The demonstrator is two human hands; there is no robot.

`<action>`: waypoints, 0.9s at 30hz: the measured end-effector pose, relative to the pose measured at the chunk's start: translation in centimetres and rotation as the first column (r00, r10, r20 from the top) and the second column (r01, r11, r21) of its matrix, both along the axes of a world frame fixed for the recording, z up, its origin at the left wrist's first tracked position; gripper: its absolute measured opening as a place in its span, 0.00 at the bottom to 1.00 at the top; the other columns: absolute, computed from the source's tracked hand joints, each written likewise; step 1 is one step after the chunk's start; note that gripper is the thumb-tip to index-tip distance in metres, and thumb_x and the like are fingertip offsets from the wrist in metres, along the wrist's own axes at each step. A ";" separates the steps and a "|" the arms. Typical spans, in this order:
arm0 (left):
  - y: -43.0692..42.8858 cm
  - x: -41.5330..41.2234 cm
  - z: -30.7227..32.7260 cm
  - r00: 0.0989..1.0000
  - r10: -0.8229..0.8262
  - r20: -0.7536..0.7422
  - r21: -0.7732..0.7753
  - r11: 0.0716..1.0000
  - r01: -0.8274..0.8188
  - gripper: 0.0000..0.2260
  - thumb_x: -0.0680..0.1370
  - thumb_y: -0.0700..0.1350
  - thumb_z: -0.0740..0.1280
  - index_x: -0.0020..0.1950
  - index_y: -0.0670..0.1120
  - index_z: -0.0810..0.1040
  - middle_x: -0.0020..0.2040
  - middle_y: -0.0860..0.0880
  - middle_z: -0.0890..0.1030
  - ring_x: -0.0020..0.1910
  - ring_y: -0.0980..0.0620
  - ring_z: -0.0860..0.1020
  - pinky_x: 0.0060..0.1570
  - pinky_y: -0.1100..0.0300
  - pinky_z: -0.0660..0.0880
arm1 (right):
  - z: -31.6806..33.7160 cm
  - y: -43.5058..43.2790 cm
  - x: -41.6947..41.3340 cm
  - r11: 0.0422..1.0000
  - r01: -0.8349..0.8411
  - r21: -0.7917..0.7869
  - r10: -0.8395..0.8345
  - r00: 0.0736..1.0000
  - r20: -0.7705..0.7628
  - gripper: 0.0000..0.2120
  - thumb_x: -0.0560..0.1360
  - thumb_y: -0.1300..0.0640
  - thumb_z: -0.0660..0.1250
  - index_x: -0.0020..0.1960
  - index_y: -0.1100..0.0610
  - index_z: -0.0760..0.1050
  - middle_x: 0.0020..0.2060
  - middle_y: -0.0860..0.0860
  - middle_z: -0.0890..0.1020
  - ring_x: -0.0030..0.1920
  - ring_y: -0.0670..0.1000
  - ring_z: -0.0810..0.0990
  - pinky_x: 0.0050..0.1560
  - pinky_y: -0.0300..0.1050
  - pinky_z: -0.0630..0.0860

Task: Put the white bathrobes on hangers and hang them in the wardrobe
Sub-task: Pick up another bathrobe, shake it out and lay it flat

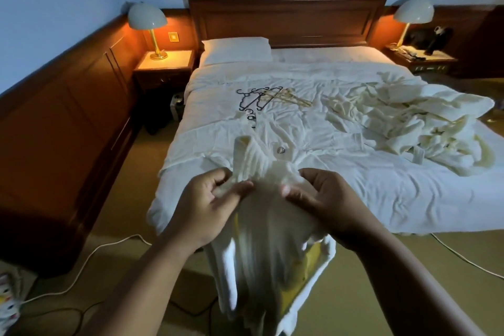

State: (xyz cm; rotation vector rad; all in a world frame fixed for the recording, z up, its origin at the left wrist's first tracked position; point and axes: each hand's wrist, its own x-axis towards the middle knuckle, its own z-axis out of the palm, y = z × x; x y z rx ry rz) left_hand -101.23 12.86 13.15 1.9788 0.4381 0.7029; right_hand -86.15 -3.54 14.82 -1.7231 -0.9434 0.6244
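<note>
I hold a white bathrobe [261,248] up in front of me at the foot of the bed; it hangs down from my hands towards the floor. My left hand [210,204] pinches its fabric near the collar, and my right hand [321,199] grips the fabric just to the right. A heap of more white bathrobes [417,120] lies on the right side of the bed. A pile of black and wooden hangers [270,97] rests on the middle of the bed. No wardrobe is in view.
The bed [381,199] has a white duvet and a wooden headboard [286,22]. Lit lamps stand on nightstands at the left [163,63] and right [420,60]. Wooden panelling [68,131] runs along the left wall. Cables [90,256] trail over the floor.
</note>
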 end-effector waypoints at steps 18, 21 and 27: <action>-2.0 1.0 3.7 0.961 -0.257 0.103 0.036 0.966 0.255 0.05 0.78 0.42 0.70 0.52 0.44 0.79 0.45 0.50 0.85 0.42 0.53 0.83 0.39 0.59 0.77 | -2.9 -1.8 -2.0 0.997 -0.044 -0.071 0.046 0.998 0.035 0.23 0.65 0.43 0.79 0.57 0.44 0.77 0.51 0.38 0.85 0.53 0.38 0.83 0.51 0.37 0.79; -2.9 1.1 3.6 0.966 -0.234 0.113 0.094 0.970 0.224 0.07 0.76 0.44 0.73 0.51 0.44 0.81 0.45 0.52 0.85 0.45 0.53 0.83 0.42 0.59 0.79 | -3.9 -0.5 -3.0 0.999 0.049 0.021 -0.050 0.998 0.034 0.14 0.70 0.42 0.77 0.49 0.49 0.81 0.40 0.47 0.86 0.43 0.43 0.84 0.46 0.48 0.79; -1.4 0.2 -2.2 0.999 -0.036 0.038 0.064 0.997 0.034 0.07 0.78 0.50 0.70 0.55 0.52 0.77 0.48 0.54 0.82 0.47 0.56 0.81 0.42 0.62 0.78 | -2.1 -0.2 -2.8 0.918 0.290 0.272 -0.182 0.915 -0.361 0.10 0.70 0.57 0.76 0.49 0.61 0.85 0.44 0.59 0.87 0.49 0.59 0.86 0.49 0.52 0.81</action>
